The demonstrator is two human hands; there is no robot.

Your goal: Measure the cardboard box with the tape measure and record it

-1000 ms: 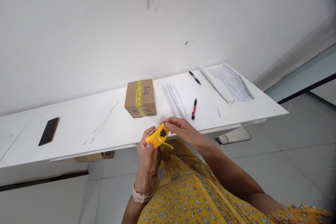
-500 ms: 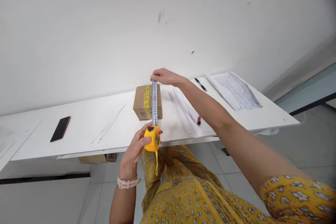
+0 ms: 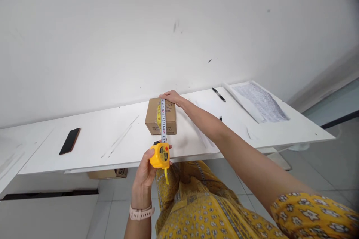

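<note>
While a length was being taken across a parcel, a dark phone (image 3: 69, 141) was seen lying flat at the nine o'clock end of the white table (image 3: 112, 145), well apart from the work. Below the table's near edge, a second carton (image 3: 108, 173) was partly seen on the floor.

The left hand (image 3: 144, 173), a pale watch (image 3: 141, 213) on its wrist, was held at six o'clock of the cardboard box (image 3: 154, 117), just off the table's front edge. Its fingers were curled round the yellow tape measure (image 3: 159, 155), with the thumb laid against the case's side. From the case the blade (image 3: 163, 119) was drawn out toward twelve o'clock, over the box's top beside a strip of yellow packing tape.

The right hand (image 3: 169, 97) was set at the box's far edge, at twelve o'clock. Its fingers were pressed together and the blade's end was pinched down there. Whether the hook was caught over the edge could not be told.

The step in hand was judged to be the laying of the blade along the box from front to back. A reading would call for the blade to be held taut and flat, the far end kept at the edge, and the mark at the near edge to be noted.

At two o'clock of the box a black pen (image 3: 218, 95) lay, and printed sheets (image 3: 259, 101) farther right.
</note>
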